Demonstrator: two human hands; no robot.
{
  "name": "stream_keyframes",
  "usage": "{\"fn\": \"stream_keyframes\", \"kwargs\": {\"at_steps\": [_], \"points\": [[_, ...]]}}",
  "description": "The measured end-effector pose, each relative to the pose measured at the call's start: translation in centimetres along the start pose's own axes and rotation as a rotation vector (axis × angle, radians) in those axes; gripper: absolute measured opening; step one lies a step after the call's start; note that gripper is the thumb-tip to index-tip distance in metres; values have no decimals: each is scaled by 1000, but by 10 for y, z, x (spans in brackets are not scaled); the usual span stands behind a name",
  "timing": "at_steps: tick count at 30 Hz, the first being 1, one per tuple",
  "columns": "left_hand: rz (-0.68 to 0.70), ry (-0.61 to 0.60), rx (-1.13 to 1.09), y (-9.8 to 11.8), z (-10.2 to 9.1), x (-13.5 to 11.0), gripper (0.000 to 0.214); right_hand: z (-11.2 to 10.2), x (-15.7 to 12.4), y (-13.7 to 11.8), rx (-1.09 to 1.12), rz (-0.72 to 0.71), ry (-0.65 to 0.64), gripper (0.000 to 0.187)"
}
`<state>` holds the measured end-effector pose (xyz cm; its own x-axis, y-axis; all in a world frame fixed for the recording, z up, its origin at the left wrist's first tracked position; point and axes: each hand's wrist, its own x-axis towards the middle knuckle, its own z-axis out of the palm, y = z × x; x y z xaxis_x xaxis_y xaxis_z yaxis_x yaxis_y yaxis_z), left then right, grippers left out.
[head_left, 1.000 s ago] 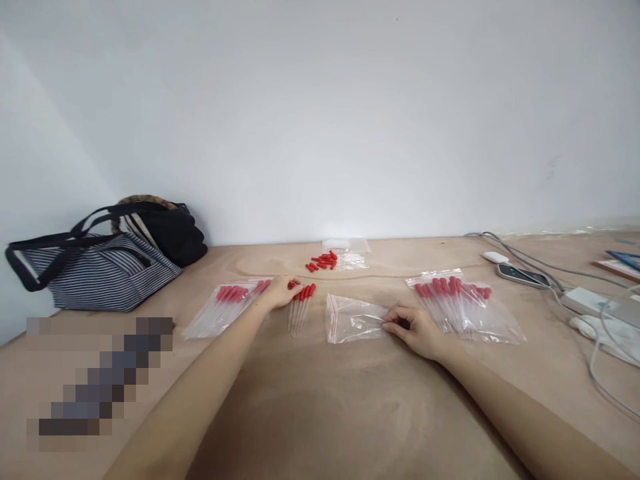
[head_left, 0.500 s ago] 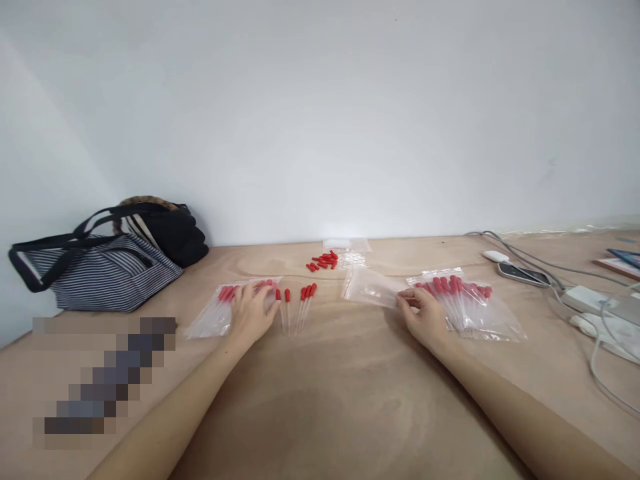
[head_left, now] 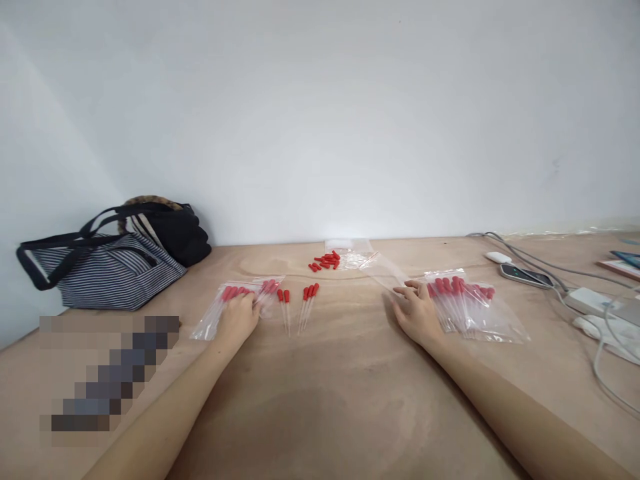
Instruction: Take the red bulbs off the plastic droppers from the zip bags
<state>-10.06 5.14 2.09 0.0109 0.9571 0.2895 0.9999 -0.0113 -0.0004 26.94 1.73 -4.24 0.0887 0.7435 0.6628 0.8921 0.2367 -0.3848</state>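
Note:
My left hand [head_left: 238, 320] lies on the mouth end of a clear bag of red-capped droppers [head_left: 216, 312], its fingers bent down onto the plastic. Just right of it, a few loose droppers [head_left: 283, 301] and another small group [head_left: 308, 300] lie on the wooden table [head_left: 320, 387]. My right hand [head_left: 416, 311] pinches the edge of an empty clear zip bag [head_left: 386, 269], which stretches up and to the left off the table. A fuller bag of droppers [head_left: 470, 305] lies against the right side of that hand.
Loose red caps [head_left: 324, 261] and a small clear bag [head_left: 350, 248] sit near the wall. A striped tote with a black bag [head_left: 107, 263] stands at the far left. A phone [head_left: 525, 275], chargers and cables [head_left: 590, 303] crowd the right edge.
My right hand lifted the empty bag from the table's middle and carried it right and back. My left hand let go of the loose droppers and slid left onto the left bag.

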Motion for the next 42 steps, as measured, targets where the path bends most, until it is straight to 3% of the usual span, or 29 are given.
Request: {"fn": "stream_keyframes", "kwargs": {"at_steps": [9,13,17,21,25,28,32,35,37,39,42], "points": [[-52,-43,-85,-16,-13,2,30,-16,-12,-16,190,-143,-104,19],[-98,-75,38,-24,-20,-10,44,-18,-12,-19,216,-137,-140,18],[-109,-117,99,-24,-26,-21,25,-17,-13,-21,269,-128,-173,19],[-155,-86,147,-25,-32,-25,24,-17,-13,-22,333,-104,-193,20],[-206,52,160,-25,-45,-30,27,-20,-12,-26,329,-145,-178,17],[-17,177,-49,-10,-47,-37,25,-21,-12,-31,356,-203,-230,17],[517,234,-510,35,-31,-48,25,-23,-16,-38,344,-237,-242,26],[783,247,-619,74,-16,-51,29,-26,-19,-40,303,-334,-225,41],[960,266,-639,95,-7,-48,30,-30,-18,-39,272,-423,-231,42],[1067,255,-627,108,-1,-42,30,-35,-17,-38,255,-506,-269,37],[1084,195,-590,118,8,-29,31,-42,-14,-37,288,-574,-380,36]]}}
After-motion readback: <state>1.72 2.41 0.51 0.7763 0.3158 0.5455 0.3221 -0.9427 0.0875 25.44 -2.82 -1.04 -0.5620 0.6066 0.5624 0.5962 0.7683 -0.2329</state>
